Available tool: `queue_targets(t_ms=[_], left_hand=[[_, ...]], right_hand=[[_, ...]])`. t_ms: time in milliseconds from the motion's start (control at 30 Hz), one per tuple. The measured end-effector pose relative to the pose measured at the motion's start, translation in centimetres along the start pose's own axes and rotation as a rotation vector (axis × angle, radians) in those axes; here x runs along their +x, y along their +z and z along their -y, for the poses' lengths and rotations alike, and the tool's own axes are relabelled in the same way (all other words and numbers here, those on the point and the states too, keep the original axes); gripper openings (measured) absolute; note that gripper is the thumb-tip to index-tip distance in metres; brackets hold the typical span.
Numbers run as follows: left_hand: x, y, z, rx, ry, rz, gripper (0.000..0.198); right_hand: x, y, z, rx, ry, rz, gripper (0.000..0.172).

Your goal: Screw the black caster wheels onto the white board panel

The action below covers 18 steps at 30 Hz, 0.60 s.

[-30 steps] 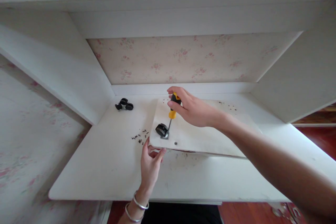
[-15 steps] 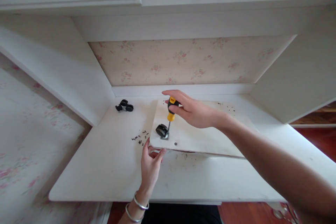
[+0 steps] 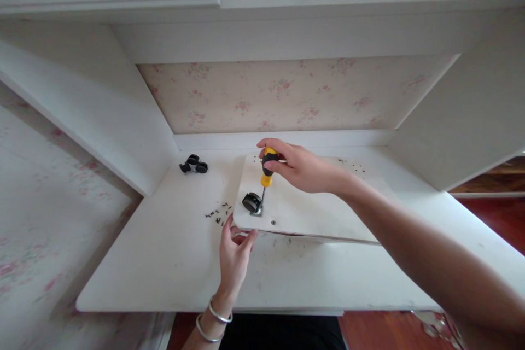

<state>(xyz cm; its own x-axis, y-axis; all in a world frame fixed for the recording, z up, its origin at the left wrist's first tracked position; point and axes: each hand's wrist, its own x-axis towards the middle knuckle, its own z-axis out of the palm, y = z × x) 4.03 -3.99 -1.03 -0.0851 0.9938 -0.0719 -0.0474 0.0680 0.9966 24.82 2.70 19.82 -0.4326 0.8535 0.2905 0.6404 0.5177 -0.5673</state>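
Note:
A white board lies on the white desk. A black caster wheel on a metal plate sits at the board's near left corner. My right hand is closed round the top of a yellow and black screwdriver, whose tip rests on the caster's plate. My left hand grips the board's near left corner, thumb against its side edge and fingers on its front edge.
Several small dark screws lie scattered left of the board, and more at its far right. Loose black casters sit at the desk's back left. White side panels and an overhead shelf enclose the desk.
My right hand's fingers have shifted round the screwdriver handle, turning it in place. The left hand and board have stayed where they were.

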Motion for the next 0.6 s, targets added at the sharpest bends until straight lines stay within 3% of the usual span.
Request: queue_targets(t_ms=[100,200,333,400,600], left_hand=[[0.1,0.0,0.1,-0.012,0.010,0.010,0.083],[0.1,0.1,0.1,-0.017,0.011,0.011,0.084],[0.0,0.1,0.0,-0.021,0.007,0.025,0.081],[0.0,0.2,0.0,-0.019,0.003,0.020,0.081],[0.0,0.2,0.1,-0.016,-0.003,0.007,0.081]], right_hand=[[0.3,0.8,0.1,-0.185,0.076,-0.143,0.033],[0.6,1.2,-0.1,-0.137,0.086,-0.186,0.032],[0.6,0.2,-0.8,0.203,-0.008,0.051,0.040],[0.6,-0.1,-0.8,0.231,0.001,0.103,0.038],[0.5,1.2,0.4,-0.189,0.135,-0.184,0.041]])
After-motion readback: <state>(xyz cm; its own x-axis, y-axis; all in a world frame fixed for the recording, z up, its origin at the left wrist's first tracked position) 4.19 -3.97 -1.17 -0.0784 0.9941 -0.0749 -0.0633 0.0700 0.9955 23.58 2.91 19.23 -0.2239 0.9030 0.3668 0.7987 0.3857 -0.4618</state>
